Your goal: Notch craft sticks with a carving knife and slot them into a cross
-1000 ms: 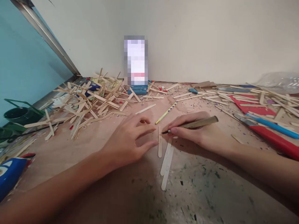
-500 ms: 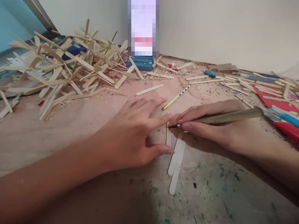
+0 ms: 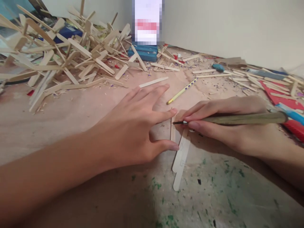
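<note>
My left hand (image 3: 140, 126) lies spread on the table, its index fingertip and thumb at the two ends of a narrow wooden stick (image 3: 173, 133). In my right hand (image 3: 220, 120) is a wooden-handled carving tool (image 3: 247, 118), held like a pen, its thin dark tip touching that stick between my left index finger and thumb. Just below and to the right lie two overlapping pale craft sticks (image 3: 181, 155) with faint pencil marks on them. A yellow pencil with purple dots (image 3: 182, 91) rests beyond my fingers.
A tangled pile of craft sticks (image 3: 78, 60) rises at the back left. Behind my hands, a blurred bright screen (image 3: 147, 22) stands at a blue block (image 3: 143, 53). More loose sticks, a red item (image 3: 275, 95) and a blue pen-like item (image 3: 291, 113) lie at the right.
The camera view has shifted slightly, so the background sits higher. My right hand and the tool's handle have moved a little to the right, with the tip still at the stick. My left hand stays spread.
</note>
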`<state>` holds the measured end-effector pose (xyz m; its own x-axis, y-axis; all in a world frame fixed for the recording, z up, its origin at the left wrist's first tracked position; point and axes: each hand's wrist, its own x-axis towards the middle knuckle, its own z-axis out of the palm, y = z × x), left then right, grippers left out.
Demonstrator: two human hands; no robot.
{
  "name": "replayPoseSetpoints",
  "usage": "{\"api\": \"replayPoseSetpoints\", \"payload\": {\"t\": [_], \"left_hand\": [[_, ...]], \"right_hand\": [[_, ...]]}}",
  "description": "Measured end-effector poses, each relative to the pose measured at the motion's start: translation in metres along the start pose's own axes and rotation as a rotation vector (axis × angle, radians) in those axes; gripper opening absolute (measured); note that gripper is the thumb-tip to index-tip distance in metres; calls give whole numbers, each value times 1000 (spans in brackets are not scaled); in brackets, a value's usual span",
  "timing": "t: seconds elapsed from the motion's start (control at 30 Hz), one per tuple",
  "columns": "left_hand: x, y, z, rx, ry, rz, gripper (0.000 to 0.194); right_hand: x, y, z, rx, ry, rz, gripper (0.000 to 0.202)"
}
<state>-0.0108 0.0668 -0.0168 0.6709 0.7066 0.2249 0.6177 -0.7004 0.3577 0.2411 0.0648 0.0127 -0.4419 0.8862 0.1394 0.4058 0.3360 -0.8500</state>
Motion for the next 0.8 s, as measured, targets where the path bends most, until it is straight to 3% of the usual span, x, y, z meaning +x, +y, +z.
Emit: {"api": "replayPoseSetpoints", "payload": {"t": [0.2,0.43,0.8], "left_hand": [[-2,-1,4,10,26,-14,74],[0,-1,0,-23,-10,-2,75],[0,-2,1,-45,-5,-5,77]], "right_hand": [[0,3,-2,-1,0,-40,9],[0,-4,-5,5,16,88,6],[0,-4,-3,1,-49,78,4]]}}
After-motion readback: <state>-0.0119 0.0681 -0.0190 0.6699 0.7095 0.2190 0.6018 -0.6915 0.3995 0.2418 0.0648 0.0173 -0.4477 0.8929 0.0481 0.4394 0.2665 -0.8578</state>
